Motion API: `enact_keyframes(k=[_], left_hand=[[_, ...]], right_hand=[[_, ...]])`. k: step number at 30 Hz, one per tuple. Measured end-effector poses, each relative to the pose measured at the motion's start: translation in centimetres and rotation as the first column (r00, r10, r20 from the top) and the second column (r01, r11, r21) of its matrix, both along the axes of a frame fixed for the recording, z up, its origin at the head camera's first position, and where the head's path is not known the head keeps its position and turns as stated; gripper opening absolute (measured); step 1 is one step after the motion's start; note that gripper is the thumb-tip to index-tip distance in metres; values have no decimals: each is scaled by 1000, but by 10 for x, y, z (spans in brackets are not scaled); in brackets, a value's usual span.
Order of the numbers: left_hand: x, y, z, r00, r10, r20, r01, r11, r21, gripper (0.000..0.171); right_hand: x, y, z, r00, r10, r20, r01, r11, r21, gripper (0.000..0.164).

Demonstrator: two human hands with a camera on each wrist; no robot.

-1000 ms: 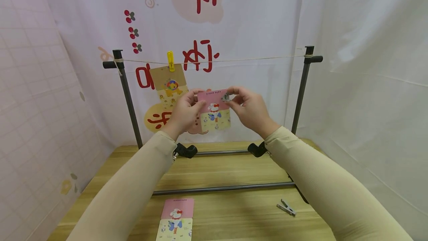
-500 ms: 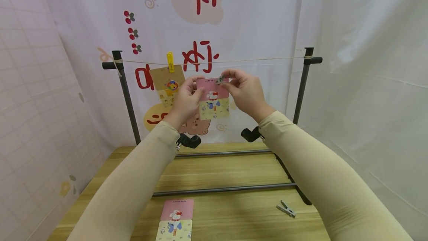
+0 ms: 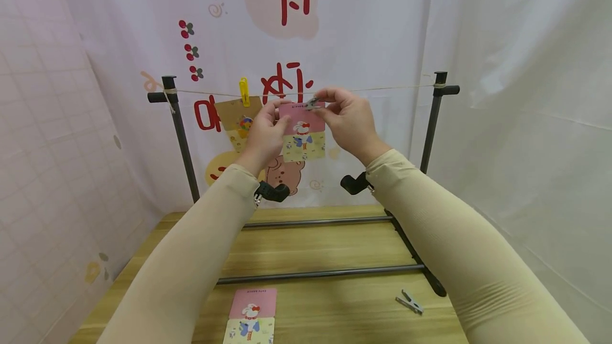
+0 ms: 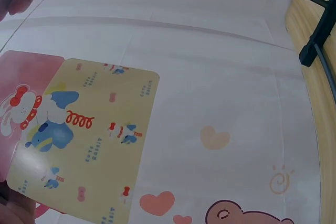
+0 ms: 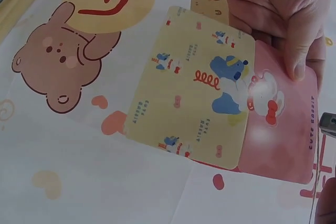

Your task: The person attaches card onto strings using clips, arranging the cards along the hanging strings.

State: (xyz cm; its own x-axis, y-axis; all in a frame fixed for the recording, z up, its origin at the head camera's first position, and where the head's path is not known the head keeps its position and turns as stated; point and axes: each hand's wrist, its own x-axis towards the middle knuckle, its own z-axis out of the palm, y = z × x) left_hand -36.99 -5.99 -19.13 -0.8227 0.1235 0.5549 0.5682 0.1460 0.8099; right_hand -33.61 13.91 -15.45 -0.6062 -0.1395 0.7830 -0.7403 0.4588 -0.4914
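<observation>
My left hand (image 3: pixel 264 134) pinches the left edge of a pink-and-yellow rabbit card (image 3: pixel 304 146), thumb in front. My right hand (image 3: pixel 353 121) pinches a small metal clip (image 3: pixel 312 104) at the card's top edge, just below the string (image 3: pixel 382 88). Whether the clip grips the card or string I cannot tell. In the right wrist view the clip (image 5: pixel 328 123) is cut off by the frame edge, beside the card's pink end. To the left, a brown-and-yellow card (image 3: pixel 231 115) hangs from the string by a yellow clothespin (image 3: pixel 244 92), partly behind my left hand.
Dark posts (image 3: pixel 185 153) hold the string at both ends, with metal rods (image 3: pixel 325 273) low across the wooden table (image 3: pixel 354 307). Another rabbit card (image 3: pixel 253 304) lies at the front, and a second metal clip (image 3: pixel 409 302) lies at the right. A printed white cloth (image 3: pixel 373 31) hangs behind.
Both hands have risen toward the string with the card. The metal clip in my right hand has moved up and left, from the card's right side to its top edge.
</observation>
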Motion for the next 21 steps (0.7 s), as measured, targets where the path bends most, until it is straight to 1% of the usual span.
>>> enact_keyframes(k=[2,5,9,13,21], left_hand=[[0,1,1,1000,-4,11,4,1000,7,34],[0,3,3,1000,-3,21,3,1000,5,33],[-1,7,5,1000,10,10,-10,1000,-4,34],[-3,10,6,1000,23,-9,-23,1000,6,34],[-6,16,6,998,65,-3,-65,997,33,38]], right_hand=[[-1,-1,0,1000,24,4,-24,1000,-8,19],[-1,-2,2,1000,29,0,-29,1000,-7,18],[-2,-3,8,1000,4,-9,-5,1000,-7,19],[-4,-5,16,1000,-12,-14,12,1000,-5,19],[-11,-5,29,999,-45,-9,45,999,24,16]])
